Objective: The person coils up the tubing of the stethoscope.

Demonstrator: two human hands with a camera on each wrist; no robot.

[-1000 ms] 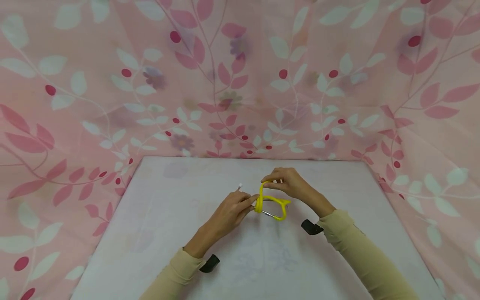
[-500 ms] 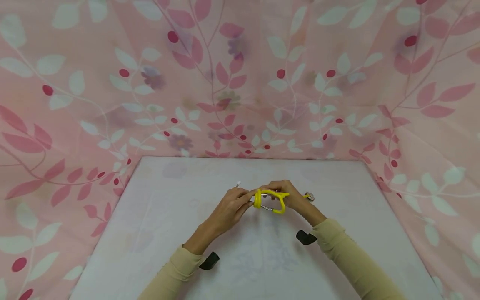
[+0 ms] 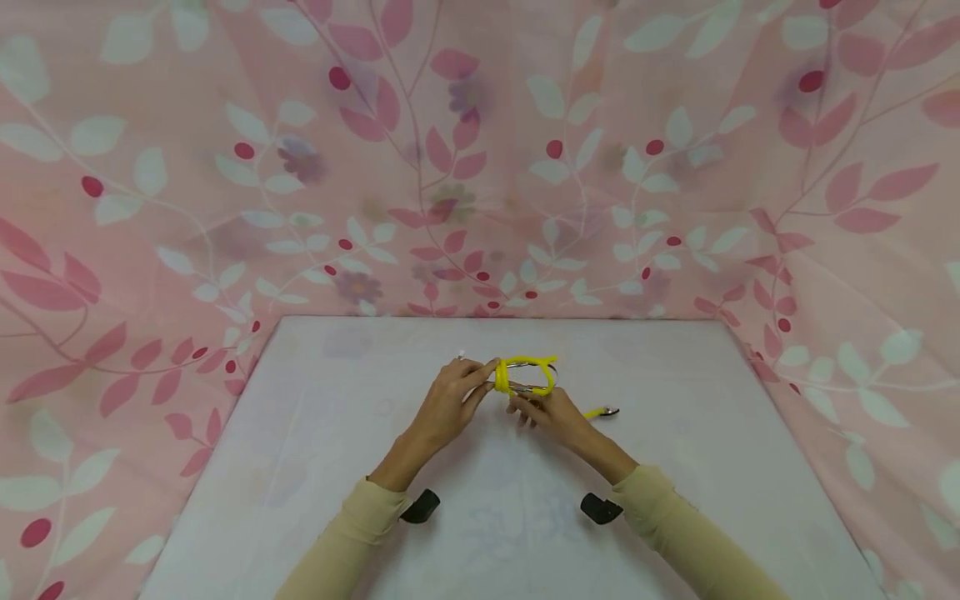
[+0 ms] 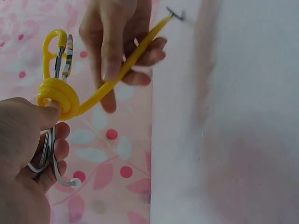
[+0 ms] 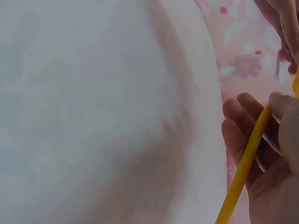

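Observation:
A stethoscope with yellow tubing (image 3: 502,377) and metal ear tubes (image 4: 50,144) is held up over the table. My left hand (image 3: 448,398) grips the ear tubes, its thumb against the coiled yellow turns (image 4: 60,95) wound round them. One white ear tip (image 4: 76,182) pokes out below the left fingers. With thumb and fingers my right hand (image 3: 557,417) pinches the free length of tube (image 5: 246,165), which runs across the palm. At that length's end hangs the chest piece (image 3: 611,411), beyond the right wrist in the head view.
A white-covered table (image 3: 337,467) lies beneath both hands. Pink leaf-patterned cloth (image 3: 480,167) hangs behind it and along both sides. Black wrist-worn pieces (image 3: 422,507) sit under the sleeve cuffs.
My right hand, holding the tube, swings from above the coil, behind the stethoscope, to below it on the near side. The chest piece comes into view at right. The left hand shifts slightly up and left.

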